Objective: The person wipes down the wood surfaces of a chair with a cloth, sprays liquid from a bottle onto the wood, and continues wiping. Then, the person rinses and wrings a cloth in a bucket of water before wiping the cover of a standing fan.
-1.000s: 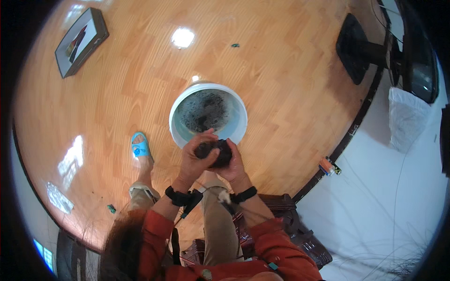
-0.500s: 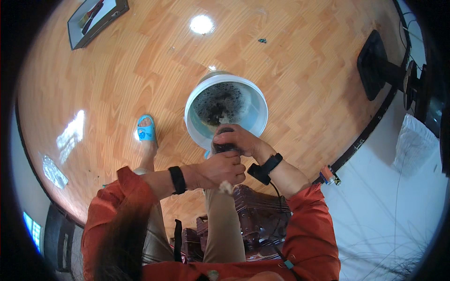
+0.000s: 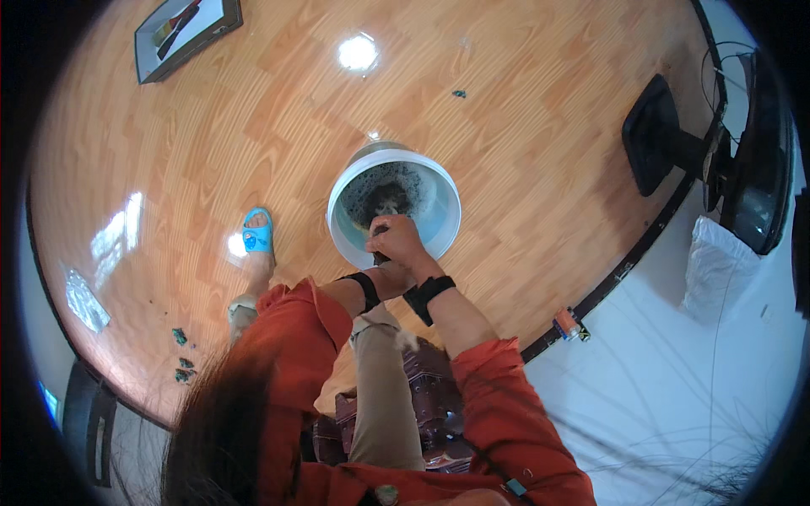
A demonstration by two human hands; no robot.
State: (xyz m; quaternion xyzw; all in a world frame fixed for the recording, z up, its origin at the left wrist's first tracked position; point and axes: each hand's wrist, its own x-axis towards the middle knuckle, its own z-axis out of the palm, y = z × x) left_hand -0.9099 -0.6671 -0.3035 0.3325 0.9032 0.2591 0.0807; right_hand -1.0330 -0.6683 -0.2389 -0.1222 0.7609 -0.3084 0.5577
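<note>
While I am leaning over the round white plastic bucket [image 3: 394, 211], my right hand [image 3: 400, 244] is closing its grip around a small dark object [image 3: 380, 255] just above the bucket's near rim. My left hand [image 3: 390, 277] is sitting right beneath it, mostly hidden, so I cannot tell how its grip is set. Both wrists are wearing black bands. The bucket is standing on a glossy wooden plank floor [image 3: 253, 126], holding a dark clumpy mass against its pale blue inside. A blue slipper [image 3: 257, 234] is lying to the left, a black fan base [image 3: 656, 143] standing well apart at right.
</note>
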